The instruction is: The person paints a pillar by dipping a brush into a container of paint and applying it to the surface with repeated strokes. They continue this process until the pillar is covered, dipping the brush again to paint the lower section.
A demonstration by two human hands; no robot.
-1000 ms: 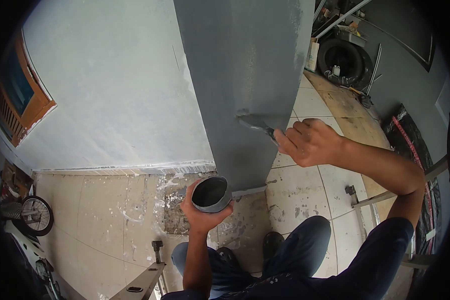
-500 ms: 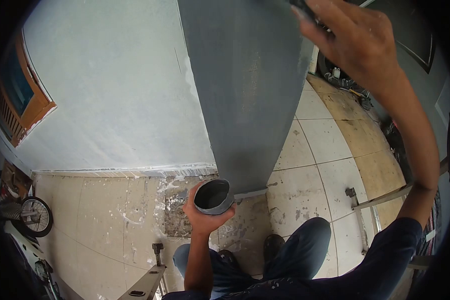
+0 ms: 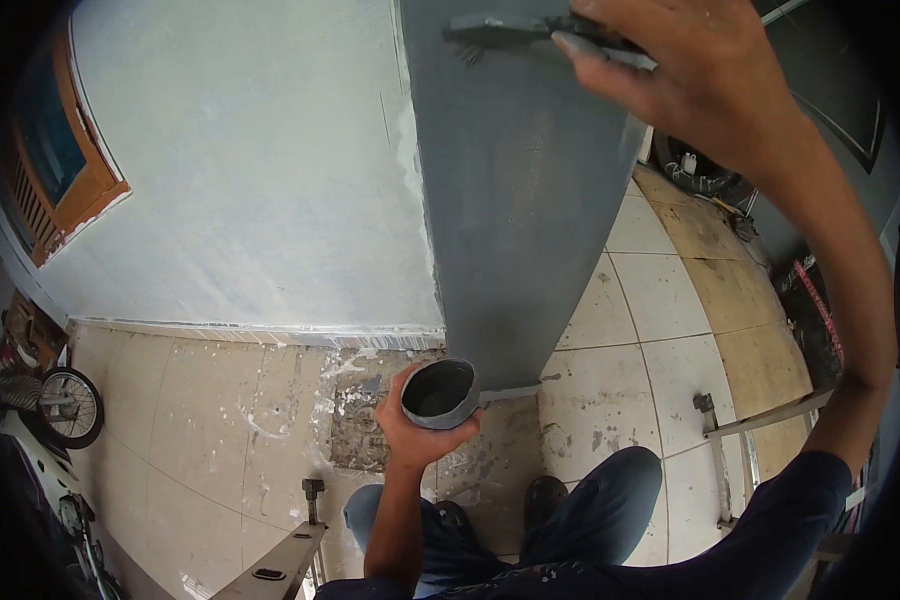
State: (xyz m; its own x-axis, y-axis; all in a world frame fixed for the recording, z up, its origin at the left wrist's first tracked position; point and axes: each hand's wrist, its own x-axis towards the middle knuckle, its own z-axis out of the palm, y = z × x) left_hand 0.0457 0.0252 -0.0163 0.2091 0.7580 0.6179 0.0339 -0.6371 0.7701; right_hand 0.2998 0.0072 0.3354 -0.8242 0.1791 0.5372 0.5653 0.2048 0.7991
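My left hand [image 3: 417,440] is wrapped round a round paint cup [image 3: 452,415] with a grey-smeared rim and dark grey paint inside. It holds the cup upright in front of the foot of a dark grey pillar [image 3: 525,230]. High up at the right, my right hand [image 3: 695,85] grips a paintbrush [image 3: 495,28] by its handle. The brush head lies sideways across the upper part of the pillar, and its dark bristles seem to touch the surface. Faint lighter marks run down the middle of the pillar face.
A pale wall [image 3: 260,180] meets the pillar on the left, with a wooden window frame [image 3: 85,175] beyond. Metal frame legs [image 3: 295,550] stand at lower left, and another metal frame [image 3: 760,415] at right. A wheel [image 3: 70,408] is at far left. Paint-spattered tiles [image 3: 210,430] cover the floor.
My right hand has moved left with the paintbrush, bringing the brush head into view across the pillar. The view has shifted slightly; my left hand still holds the cup.
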